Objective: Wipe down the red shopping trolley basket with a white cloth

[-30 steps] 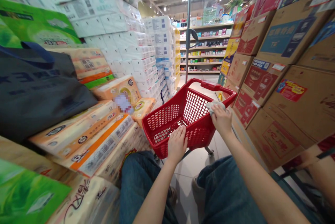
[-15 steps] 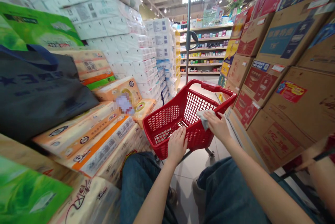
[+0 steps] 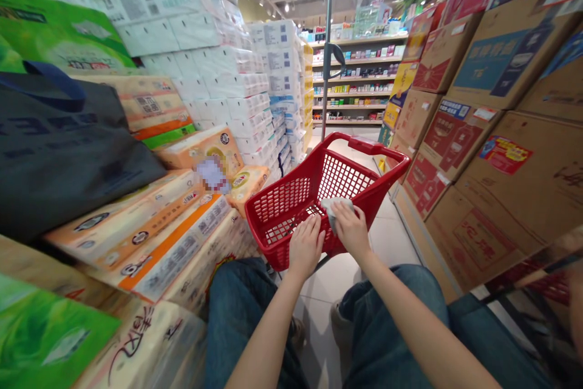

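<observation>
A red plastic shopping cart [image 3: 291, 195] with perforated basket walls stands before me. My left hand [image 3: 306, 247] rests on the near rim of its basket, fingers closed over the edge. Just right of it, my right hand [image 3: 350, 228] presses a pale grey cloth [image 3: 334, 207] against the near side rim. The two hands are close together but apart. The underside of both hands is hidden.
Packs of tissue [image 3: 177, 237] and a dark grey bag [image 3: 68, 152] are piled at left, with white packs stacked behind. Cardboard boxes [image 3: 510, 182] line the right side. Shelves [image 3: 359, 82] stand behind a metal pole. Another person's arm shows at the right edge.
My right hand has slid left along the rim with the cloth, closer to my left hand. My left hand stays on the rim. The view has shifted slightly.
</observation>
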The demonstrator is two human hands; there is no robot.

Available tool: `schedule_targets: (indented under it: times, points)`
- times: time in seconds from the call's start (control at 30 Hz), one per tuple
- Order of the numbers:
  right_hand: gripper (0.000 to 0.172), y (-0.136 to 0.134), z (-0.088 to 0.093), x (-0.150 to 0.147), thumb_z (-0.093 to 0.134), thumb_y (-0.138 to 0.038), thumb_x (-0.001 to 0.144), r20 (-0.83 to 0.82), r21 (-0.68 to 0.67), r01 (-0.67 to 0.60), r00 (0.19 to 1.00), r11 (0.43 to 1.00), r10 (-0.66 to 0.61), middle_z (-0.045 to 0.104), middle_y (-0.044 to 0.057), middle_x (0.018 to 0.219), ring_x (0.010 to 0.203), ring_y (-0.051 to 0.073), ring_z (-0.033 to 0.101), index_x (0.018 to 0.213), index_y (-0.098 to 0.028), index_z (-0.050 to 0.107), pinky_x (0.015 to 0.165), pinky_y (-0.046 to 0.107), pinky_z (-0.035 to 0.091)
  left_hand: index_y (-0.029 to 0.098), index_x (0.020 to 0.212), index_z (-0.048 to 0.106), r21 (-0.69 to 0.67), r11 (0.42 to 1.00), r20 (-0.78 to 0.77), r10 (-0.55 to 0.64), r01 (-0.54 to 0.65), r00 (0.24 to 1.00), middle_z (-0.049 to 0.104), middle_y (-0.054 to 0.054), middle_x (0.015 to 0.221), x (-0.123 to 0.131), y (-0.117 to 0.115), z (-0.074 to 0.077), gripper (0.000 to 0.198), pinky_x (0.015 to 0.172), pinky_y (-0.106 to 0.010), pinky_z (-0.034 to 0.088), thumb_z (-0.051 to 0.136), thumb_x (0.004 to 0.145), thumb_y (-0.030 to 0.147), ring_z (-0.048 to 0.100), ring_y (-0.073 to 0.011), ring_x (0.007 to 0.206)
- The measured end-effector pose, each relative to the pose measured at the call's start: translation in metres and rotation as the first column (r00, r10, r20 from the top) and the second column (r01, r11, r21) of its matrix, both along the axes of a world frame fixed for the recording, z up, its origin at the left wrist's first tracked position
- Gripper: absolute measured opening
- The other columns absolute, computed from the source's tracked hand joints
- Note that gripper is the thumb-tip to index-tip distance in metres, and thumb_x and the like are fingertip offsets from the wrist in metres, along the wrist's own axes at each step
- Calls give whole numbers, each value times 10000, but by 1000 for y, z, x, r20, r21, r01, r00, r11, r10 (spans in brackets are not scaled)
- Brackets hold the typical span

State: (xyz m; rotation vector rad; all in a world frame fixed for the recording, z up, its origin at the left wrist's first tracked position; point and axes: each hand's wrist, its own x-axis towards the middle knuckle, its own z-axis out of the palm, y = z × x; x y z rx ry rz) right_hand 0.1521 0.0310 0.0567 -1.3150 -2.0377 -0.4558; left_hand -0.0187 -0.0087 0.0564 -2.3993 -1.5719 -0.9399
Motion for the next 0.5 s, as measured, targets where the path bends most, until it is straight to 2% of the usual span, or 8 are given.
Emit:
schedule_targets:
  times: [0.07, 0.17, 0.3, 0.37, 0.43, 0.5]
  points:
    - [440, -5, 0, -6, 381, -165, 930, 48, -22, -65, 997, 998, 66, 573, 60, 1367, 1283, 205, 508, 1338, -242, 527, 1076, 434, 267, 181, 1392, 446, 8, 1000, -4, -3, 3, 1000, 546, -86, 1393, -1, 1, -1, 414, 1083, -413, 409, 381, 997, 290, 491, -213, 1295]
    - [443, 6, 12, 24, 404, -163, 914, 120, -41, -76, 989, 996, 80, 567, 38, 1375, 1262, 201, 527, 1323, -271, 537, 1083, 446, 248, 180, 1388, 451, 13, 1000, 8, -17, 17, 1000, 549, -87, 1391, -1, 2, -3, 411, 1076, -423, 413, 370, 1000, 290, 497, -220, 1289]
    - [410, 43, 41, 99, 415, -198, 908, 89, 9, 93, 992, 996, -94, 588, 43, 1352, 1246, 224, 538, 1277, -270, 579, 1058, 463, 244, 186, 1391, 449, 14, 1000, 25, -17, 17, 1000, 545, -79, 1397, -1, 2, -4, 410, 1082, -422, 406, 364, 1005, 297, 498, -220, 1288]
    - [395, 60, 51, 125, 415, -211, 906, 29, 41, 198, 979, 979, -200, 611, 52, 1324, 1229, 239, 550, 1251, -260, 601, 1039, 467, 248, 188, 1392, 447, 14, 1000, 17, -15, 15, 1000, 540, -76, 1403, 0, 2, -3, 411, 1088, -418, 401, 368, 1005, 298, 492, -217, 1295]
    - [398, 69, 53, 133, 416, -200, 896, -32, 58, 267, 963, 962, -266, 620, 70, 1311, 1228, 248, 549, 1240, -240, 612, 1024, 461, 261, 186, 1390, 449, 9, 1000, 7, -9, 9, 1000, 539, -74, 1404, 0, 2, -2, 409, 1090, -413, 398, 374, 1003, 298, 490, -217, 1297]
    - [411, 68, 47, 120, 414, -179, 886, -75, 66, 291, 955, 955, -286, 614, 98, 1314, 1239, 252, 539, 1245, -215, 611, 1022, 460, 267, 181, 1388, 451, 1, 1000, 4, 1, -1, 1000, 539, -75, 1405, 1, 2, -2, 409, 1091, -412, 396, 380, 1002, 296, 490, -218, 1297]
